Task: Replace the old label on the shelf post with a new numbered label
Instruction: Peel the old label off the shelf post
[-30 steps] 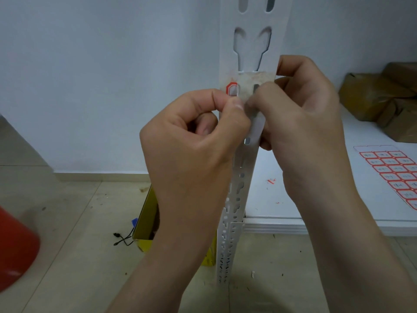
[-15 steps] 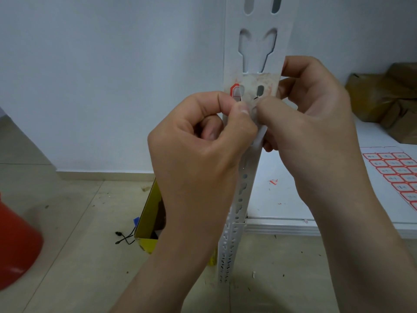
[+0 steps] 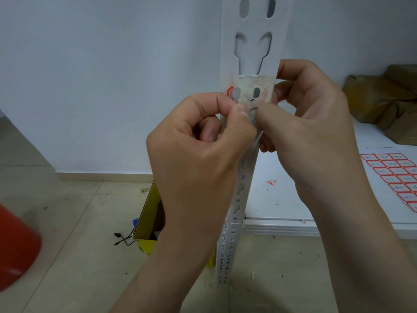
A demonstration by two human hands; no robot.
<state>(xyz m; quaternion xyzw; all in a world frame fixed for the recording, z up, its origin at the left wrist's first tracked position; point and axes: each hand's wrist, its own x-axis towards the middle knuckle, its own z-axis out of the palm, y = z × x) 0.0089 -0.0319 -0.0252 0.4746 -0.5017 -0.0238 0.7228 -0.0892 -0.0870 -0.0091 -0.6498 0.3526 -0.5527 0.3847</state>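
Note:
A white slotted shelf post (image 3: 252, 30) rises through the middle of the view. Stuck to it is the old label (image 3: 248, 90), worn, yellowish, with a red corner left on its left edge. My left hand (image 3: 198, 152) is closed, thumb and forefinger pinched at the label's lower edge. My right hand (image 3: 309, 123) wraps the post from the right, its thumb pressed beside my left thumb on the label's lower part. A sheet of new red-bordered labels (image 3: 397, 177) lies on the white shelf (image 3: 282, 199) at the right.
Brown paper packages (image 3: 383, 102) sit at the shelf's back right. Small red label scraps (image 3: 271, 182) lie on the shelf. On the floor stand an open yellow box (image 3: 149, 218), a black cable (image 3: 123, 239) and a red cone-shaped object (image 3: 15, 245) at the left.
More of the old label shows above my fingers than before. The view has shifted slightly; both hands stay pinched at the label.

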